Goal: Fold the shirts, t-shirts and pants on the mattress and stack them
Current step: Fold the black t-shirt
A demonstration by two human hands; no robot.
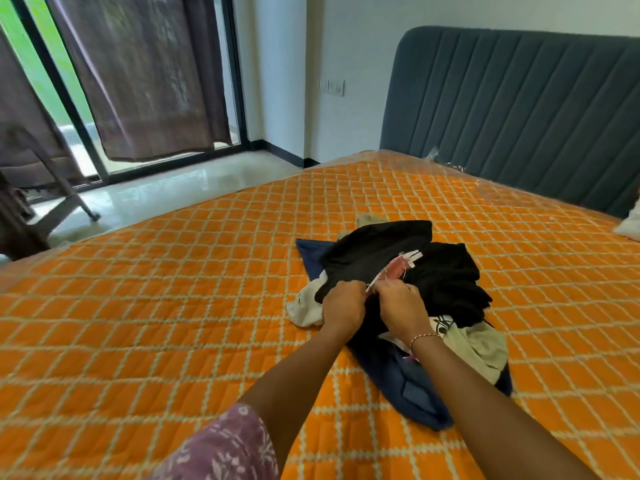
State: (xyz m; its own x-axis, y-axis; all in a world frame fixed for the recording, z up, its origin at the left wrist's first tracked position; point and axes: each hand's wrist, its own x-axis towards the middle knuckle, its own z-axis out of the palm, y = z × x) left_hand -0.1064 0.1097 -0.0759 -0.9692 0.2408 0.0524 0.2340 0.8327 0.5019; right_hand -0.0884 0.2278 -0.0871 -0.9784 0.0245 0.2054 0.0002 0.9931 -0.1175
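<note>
Where the far left opens onto glass doors (45,81), hung with brown curtains (145,74) above a pale shiny floor (166,188), with a dark chair (41,174) nearer. Across the middle, an orange quilted mattress (138,306) under clear plastic. At the near left edge, a purple patterned sleeve (225,448). Right of centre on the mattress, an unfolded heap of clothes (408,303): a cream garment (304,306) at its left, a navy one (408,389) spilling toward the near side, a black t-shirt (374,258) with a pink and white print on top, a beige piece (481,348) at the right. Left hand (343,306) curled and gripping the near edge of the black t-shirt; right hand (401,303) just beside it, nearly touching, fingers likewise pinched on the same edge, a thin bracelet (426,337) at the wrist. At the far right, a grey padded headboard (519,109) upright against a white wall (346,46), a white pillow (630,223) at the right edge.
</note>
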